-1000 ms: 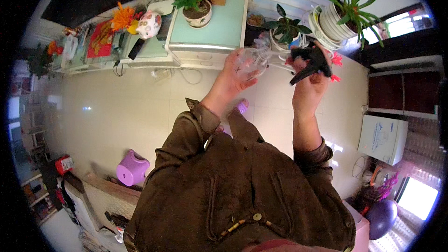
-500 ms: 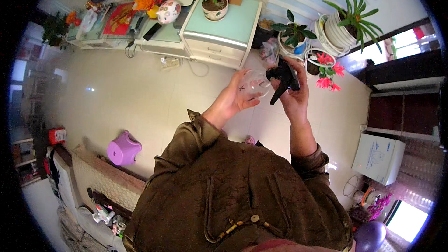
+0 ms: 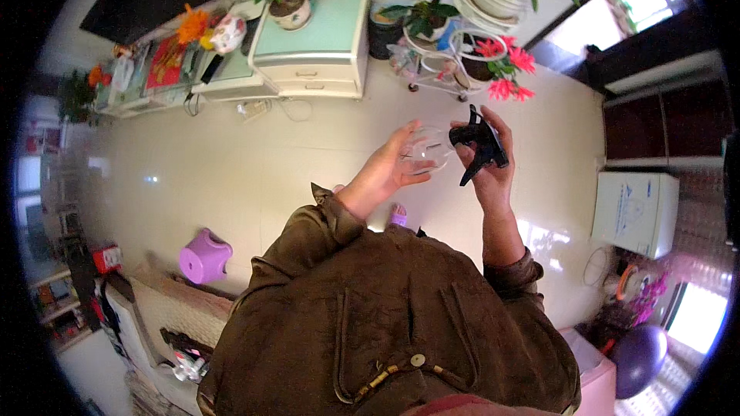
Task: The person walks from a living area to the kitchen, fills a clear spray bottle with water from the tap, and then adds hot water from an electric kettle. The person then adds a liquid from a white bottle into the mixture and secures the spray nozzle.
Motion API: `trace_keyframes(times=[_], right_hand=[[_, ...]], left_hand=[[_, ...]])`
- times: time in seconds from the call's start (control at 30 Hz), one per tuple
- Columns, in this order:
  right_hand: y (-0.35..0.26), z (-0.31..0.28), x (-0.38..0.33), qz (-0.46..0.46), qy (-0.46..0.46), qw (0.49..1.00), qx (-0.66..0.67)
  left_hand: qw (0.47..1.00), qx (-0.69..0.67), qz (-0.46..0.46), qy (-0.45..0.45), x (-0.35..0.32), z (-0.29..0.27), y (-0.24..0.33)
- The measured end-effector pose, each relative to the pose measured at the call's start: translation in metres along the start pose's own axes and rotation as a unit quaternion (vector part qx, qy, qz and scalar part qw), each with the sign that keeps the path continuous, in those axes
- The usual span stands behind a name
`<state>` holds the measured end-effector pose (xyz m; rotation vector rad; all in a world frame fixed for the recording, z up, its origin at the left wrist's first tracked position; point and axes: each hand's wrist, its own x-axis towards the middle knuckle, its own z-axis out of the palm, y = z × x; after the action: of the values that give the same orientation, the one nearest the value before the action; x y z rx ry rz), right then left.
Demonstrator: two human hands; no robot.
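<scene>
In front of my chest, my left hand [image 3: 384,172] wraps its fingers round a clear, rounded plastic bottle [image 3: 432,146]. My right hand [image 3: 494,177] grips a black piece [image 3: 479,146] that looks like a trigger spray head, with a long lever pointing down toward me. The narrow end of the black piece is up against the bottle's right end. Whether the two are joined there, I cannot tell. Part of my right hand's fingers is hidden behind the black piece.
Ahead stands a white cabinet [image 3: 316,77] with a green top and a potted plant [image 3: 288,9]. A plant stand with pink flowers [image 3: 505,69] is ahead to the right. A purple stool [image 3: 205,256] sits on the left, a white box [image 3: 636,212] on the right.
My view has turned and moved, so the cabinet and plants sit farther left and higher. Both hands keep their holds; the black piece has tilted slightly, and a slippered foot shows below.
</scene>
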<state>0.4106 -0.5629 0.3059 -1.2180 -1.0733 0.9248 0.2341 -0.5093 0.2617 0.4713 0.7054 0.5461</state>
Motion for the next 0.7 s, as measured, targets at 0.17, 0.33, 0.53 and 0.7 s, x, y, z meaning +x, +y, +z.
trace_keyframes(times=[0.17,0.33,0.53,0.7], right_hand=[[0.018,-0.051,-0.031,0.035,0.056,0.997,0.049],[0.03,-0.081,-0.049,0.104,0.066,0.987,0.098],[0.031,-0.077,-0.044,0.084,-0.017,0.991,0.099],[0.029,-0.045,-0.025,0.059,-0.05,0.992,0.099]], left_hand=[[0.998,0.038,-0.043,0.005,0.011,0.033,-0.036],[0.994,-0.008,-0.103,-0.019,0.014,0.05,-0.063],[0.988,-0.049,-0.143,-0.016,0.008,0.037,-0.064],[0.997,-0.047,-0.051,0.024,-0.001,0.015,-0.058]])
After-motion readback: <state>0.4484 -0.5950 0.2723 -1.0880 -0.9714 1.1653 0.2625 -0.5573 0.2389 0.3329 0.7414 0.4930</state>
